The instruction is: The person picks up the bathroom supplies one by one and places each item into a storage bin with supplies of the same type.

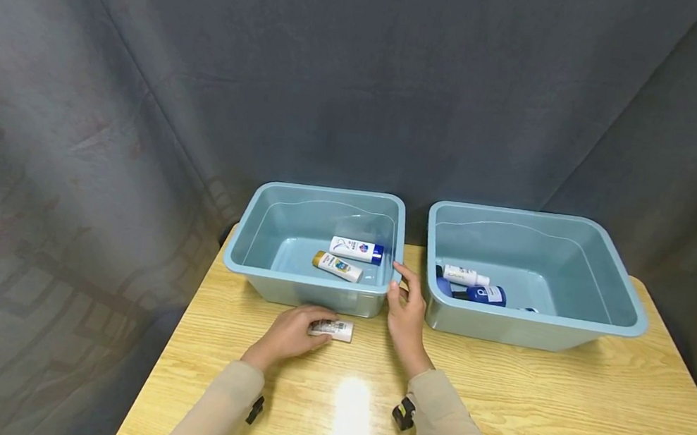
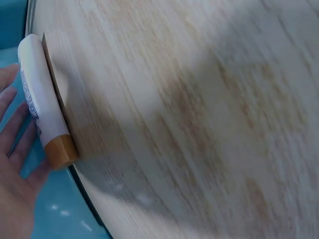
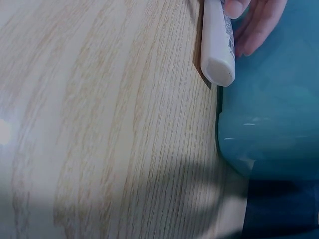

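On the table, just in front of the left blue bin (image 1: 310, 280), lies a white bottle (image 1: 343, 331) with small print. An orange cap shows on it in the left wrist view, white bottle (image 2: 42, 89). My left hand (image 1: 293, 336) holds it from above around its left part, hiding the cap in the head view. At the left bin's front right corner, my right hand (image 1: 407, 316) grips the rim with forefinger and thumb. Inside that bin lie a white bottle with a blue cap (image 1: 353, 248) and a white bottle with a gold cap (image 1: 338, 266).
A second blue bin (image 1: 535, 321) stands to the right across a narrow gap. In it lie a white bottle (image 1: 463, 276), a dark blue bottle (image 1: 487, 294) and other partly hidden items. The wooden table (image 1: 558, 410) backs onto a grey curtain (image 1: 362, 91).
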A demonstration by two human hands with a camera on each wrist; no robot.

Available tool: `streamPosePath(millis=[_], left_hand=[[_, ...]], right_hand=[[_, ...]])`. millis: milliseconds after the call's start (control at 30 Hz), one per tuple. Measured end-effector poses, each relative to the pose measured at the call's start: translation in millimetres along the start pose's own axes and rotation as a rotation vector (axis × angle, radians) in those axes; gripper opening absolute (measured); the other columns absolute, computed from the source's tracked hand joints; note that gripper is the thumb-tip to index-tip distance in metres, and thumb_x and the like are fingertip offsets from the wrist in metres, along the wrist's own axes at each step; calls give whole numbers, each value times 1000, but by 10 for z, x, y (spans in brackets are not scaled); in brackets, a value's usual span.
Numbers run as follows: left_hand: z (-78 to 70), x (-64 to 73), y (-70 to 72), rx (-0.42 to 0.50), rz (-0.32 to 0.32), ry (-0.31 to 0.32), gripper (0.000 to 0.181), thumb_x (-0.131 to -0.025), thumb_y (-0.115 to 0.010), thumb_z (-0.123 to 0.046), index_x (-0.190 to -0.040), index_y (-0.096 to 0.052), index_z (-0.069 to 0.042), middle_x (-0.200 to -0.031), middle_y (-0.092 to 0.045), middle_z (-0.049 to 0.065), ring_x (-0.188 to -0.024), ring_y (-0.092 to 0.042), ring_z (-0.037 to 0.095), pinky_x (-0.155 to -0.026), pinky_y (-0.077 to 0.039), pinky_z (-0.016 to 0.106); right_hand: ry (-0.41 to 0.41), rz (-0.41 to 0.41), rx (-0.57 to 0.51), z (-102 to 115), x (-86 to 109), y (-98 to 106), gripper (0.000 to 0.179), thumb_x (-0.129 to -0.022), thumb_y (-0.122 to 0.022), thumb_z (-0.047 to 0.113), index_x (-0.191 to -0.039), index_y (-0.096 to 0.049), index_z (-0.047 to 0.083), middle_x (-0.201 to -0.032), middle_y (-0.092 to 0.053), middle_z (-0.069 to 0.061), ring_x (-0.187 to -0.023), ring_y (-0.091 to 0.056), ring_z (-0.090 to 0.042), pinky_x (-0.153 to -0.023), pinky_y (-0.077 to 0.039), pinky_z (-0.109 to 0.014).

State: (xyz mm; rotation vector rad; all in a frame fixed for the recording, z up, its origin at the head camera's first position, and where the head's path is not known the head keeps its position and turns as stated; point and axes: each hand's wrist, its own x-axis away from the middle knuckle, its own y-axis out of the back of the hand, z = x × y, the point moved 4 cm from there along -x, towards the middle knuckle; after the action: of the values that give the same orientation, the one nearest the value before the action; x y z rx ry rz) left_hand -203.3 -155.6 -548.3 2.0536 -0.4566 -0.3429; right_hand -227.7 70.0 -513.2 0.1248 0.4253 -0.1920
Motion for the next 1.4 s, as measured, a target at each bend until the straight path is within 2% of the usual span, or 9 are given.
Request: streamPosePath(millis=[300, 500, 767, 900, 1200, 1400], left_hand=[[68, -4, -54, -22, 5, 14, 42, -85, -79, -33, -125, -69, -23, -123, -67, -3, -114, -61, 19, -97, -49, 40], [107, -5, -96, -19, 6, 22, 46, -83, -81, -31, -126, -68, -23, -123, -67, -2, -113, -61, 19, -94, -50, 40], [128, -40, -120, -34, 12, 10, 47, -82, -83, -24, -126, -68, -24, -123, -67, -2, -113, -62, 19, -94, -51, 39], [133, -45, -122, -28, 17, 17, 47, -82, -83, -20, -126, -68, -24, -122, -68, -2, -112, -62, 19, -94, -51, 39], [127, -33, -113, -42, 8, 10, 43, -84, -81, -21, -125, -69, -22, -121, -68, -1, -110, -63, 20, -94, -51, 39], [130, -28, -117, -53, -2, 0, 42, -83, -81, -21, -124, -69, -22, -118, -69, -1, -108, -64, 19, -92, -52, 38]], right_hand=[[-3, 7, -6, 3, -1, 1, 35, -101, -53, 3, -135, -54, 4, -142, -52, -13, -128, -48, -26, -94, -46, -32], [-20, 1, -12, 18, 1, 4, 36, -100, -52, 1, -136, -54, 3, -142, -52, -16, -130, -46, -29, -96, -45, -39], [-12, 8, -19, 315, 14, 42, 33, -101, -51, 3, -133, -54, -2, -140, -52, -21, -129, -47, -30, -93, -43, -19], [-38, 18, -20, 341, 10, 44, 33, -101, -51, 4, -132, -54, -6, -140, -51, -22, -128, -47, -32, -93, -43, -18], [-34, 27, -43, 349, 7, 33, 34, -99, -50, -4, -132, -52, -9, -140, -51, -24, -128, -47, -37, -93, -42, -18], [-36, 22, -34, 359, 9, 33, 32, -101, -50, 0, -132, -53, -9, -140, -51, -24, -128, -46, -35, -94, -43, -20]])
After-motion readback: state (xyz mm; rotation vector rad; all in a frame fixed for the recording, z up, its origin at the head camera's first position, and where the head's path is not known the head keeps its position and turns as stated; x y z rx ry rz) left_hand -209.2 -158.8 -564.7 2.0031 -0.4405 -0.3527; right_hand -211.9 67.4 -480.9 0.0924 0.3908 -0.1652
